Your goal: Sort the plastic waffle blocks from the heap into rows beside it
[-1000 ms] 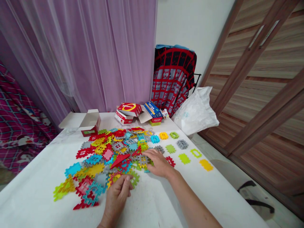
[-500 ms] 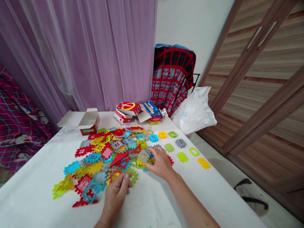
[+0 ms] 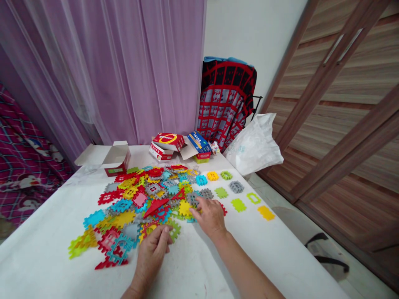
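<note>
A wide heap of toothed plastic building pieces (image 3: 139, 199) in red, yellow, blue, green and grey lies on the white table. My right hand (image 3: 212, 218) is over the heap's right side, thumb and fingers apart. Its fingertips are at a yellow square piece (image 3: 184, 208) and a grey piece (image 3: 193, 198); no piece is lifted. My left hand (image 3: 154, 245) rests at the near edge of the heap, fingers curled in and thumb against them. Beside its thumb lies a green piece (image 3: 175, 231). I see nothing in the left hand.
Several single pieces lie apart on the right, including a yellow square (image 3: 266, 213) and a grey one (image 3: 236, 187). An opened box (image 3: 116, 160) stands at the back left, more boxes (image 3: 170, 143) at the back middle. A white plastic bag (image 3: 255, 145) sits beyond the right edge.
The right hand has shifted slightly. A grey piece by its fingers has moved away from me, and more of the yellow square now shows. The left hand stays in place.
</note>
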Available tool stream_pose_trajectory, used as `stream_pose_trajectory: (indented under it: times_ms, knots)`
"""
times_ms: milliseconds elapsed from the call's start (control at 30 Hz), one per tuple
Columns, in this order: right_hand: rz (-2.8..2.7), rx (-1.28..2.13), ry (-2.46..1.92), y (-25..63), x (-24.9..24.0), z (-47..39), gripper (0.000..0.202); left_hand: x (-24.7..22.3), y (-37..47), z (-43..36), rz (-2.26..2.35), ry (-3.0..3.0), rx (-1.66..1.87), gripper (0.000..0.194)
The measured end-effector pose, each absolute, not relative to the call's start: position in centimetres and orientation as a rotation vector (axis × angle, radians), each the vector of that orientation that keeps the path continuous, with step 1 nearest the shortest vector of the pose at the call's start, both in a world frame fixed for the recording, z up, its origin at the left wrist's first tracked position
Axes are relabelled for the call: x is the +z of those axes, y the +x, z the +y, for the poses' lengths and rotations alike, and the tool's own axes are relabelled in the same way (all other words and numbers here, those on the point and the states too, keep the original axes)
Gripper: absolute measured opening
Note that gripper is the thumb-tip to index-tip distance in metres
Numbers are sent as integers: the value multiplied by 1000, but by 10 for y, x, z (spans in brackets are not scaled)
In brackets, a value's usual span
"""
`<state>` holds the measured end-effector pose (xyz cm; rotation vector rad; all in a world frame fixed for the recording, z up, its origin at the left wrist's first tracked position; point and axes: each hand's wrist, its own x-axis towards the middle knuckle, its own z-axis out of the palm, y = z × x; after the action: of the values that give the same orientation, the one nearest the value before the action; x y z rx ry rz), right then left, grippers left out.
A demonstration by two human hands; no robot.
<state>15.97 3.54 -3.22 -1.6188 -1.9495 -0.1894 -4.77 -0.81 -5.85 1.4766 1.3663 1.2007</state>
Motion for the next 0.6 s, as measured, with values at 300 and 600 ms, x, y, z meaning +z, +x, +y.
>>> stream_pose_trajectory:
  times_ms: [300, 600]
  knots:
    - [-1841, -195, -1754, 172, -27, 49, 14, -56, -47, -9, 1378, 1457, 1181, 48]
    - [-1903, -132, -2091, 127, -10, 64, 42, -57, -47, -8, 1385, 1458, 1171, 48]
